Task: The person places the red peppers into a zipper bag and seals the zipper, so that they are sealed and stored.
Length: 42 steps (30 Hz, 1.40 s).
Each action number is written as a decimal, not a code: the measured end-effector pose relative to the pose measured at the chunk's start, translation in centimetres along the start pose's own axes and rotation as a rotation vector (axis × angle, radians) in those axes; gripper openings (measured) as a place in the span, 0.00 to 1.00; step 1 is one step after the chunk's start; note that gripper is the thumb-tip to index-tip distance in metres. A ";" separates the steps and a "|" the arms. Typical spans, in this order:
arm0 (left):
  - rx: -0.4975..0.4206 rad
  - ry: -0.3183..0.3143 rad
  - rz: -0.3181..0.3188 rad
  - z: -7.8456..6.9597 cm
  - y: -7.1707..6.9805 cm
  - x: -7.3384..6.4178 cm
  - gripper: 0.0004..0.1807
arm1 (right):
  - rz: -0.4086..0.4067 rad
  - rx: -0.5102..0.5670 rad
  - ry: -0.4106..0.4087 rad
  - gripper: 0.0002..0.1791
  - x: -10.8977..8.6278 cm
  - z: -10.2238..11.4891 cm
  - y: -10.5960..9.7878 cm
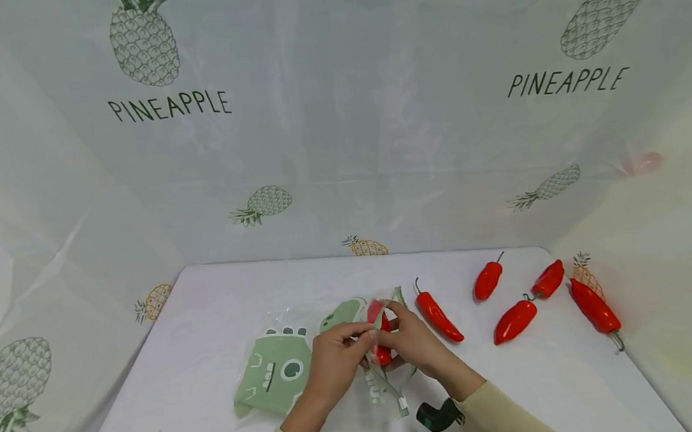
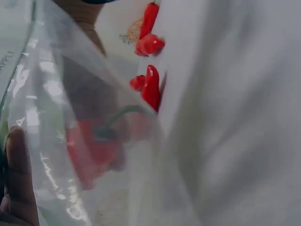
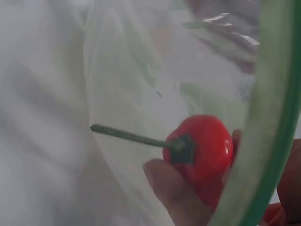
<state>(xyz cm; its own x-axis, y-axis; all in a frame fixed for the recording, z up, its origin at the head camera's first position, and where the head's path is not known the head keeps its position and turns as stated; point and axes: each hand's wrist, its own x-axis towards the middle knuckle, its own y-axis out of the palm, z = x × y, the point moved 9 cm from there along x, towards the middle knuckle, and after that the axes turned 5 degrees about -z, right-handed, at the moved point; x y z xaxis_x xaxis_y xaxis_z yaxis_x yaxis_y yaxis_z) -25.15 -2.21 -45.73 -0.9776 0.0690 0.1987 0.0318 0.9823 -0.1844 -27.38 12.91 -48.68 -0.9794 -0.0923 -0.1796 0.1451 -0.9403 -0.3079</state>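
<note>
Both hands are together at the middle of the table, around a clear plastic bag (image 2: pixel 51 155) with a green edge strip and green print. My left hand (image 1: pixel 334 358) pinches the bag near its opening; its fingers (image 2: pixel 19 174) show at the left in the left wrist view. In my right hand (image 1: pixel 416 341) is a red chili pepper (image 3: pixel 204 155) with a long green stem, fingers (image 3: pixel 171 190) curled against it. The green edge of the bag crosses in front of this hand. Through the film, the left wrist view shows the pepper blurred.
A clear bag with a green monster face (image 1: pixel 277 374) lies left of the hands. Several red chili peppers lie on the right, the nearest pepper (image 1: pixel 437 317) beside the right hand. Another pepper (image 1: pixel 595 306) lies at the table's right edge. A pineapple-printed sheet (image 1: pixel 336 118) stands behind.
</note>
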 end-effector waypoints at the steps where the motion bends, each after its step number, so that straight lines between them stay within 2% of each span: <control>1: 0.001 -0.001 -0.014 0.0 -0.2 0.1 0.09 | -0.025 -0.025 0.000 0.47 0.0 -0.1 -0.2; 5: -0.014 -0.005 -0.082 -0.1 -1.2 0.3 0.09 | -0.120 -0.115 -0.018 0.48 -0.1 -0.2 -1.1; 8: -0.036 -0.015 -0.135 -0.1 -1.9 0.4 0.09 | -0.139 -0.125 -0.034 0.47 -0.2 0.1 -1.1; 11: -0.042 -0.030 -0.160 0.0 -2.2 0.5 0.09 | -0.144 -0.125 -0.049 0.48 -0.4 0.4 -0.9; 17: -0.025 -0.059 -0.140 0.3 -1.6 0.4 0.11 | -0.141 -0.109 -0.066 0.51 -0.4 0.7 -0.5; 26: -0.021 -0.060 -0.135 0.7 -1.4 0.5 0.11 | -0.134 -0.102 -0.054 0.51 -0.4 0.5 -0.3; 34: -0.058 -0.074 -0.143 1.0 -1.6 0.8 0.12 | -0.149 -0.135 -0.056 0.45 -0.4 0.3 -0.4; 42: -0.024 -0.086 -0.137 1.3 -1.5 0.9 0.11 | -0.176 -0.107 -0.087 0.38 -0.5 0.5 -0.8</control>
<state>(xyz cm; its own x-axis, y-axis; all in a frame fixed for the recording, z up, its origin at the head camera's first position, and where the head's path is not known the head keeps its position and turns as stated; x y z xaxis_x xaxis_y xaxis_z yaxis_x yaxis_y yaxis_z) -26.38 -3.85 -46.54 -0.9873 -0.0802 0.1373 -0.0993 0.9854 -0.1381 -27.12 13.55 -47.90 -0.9987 0.0378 -0.0345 -0.0195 -0.9048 -0.4254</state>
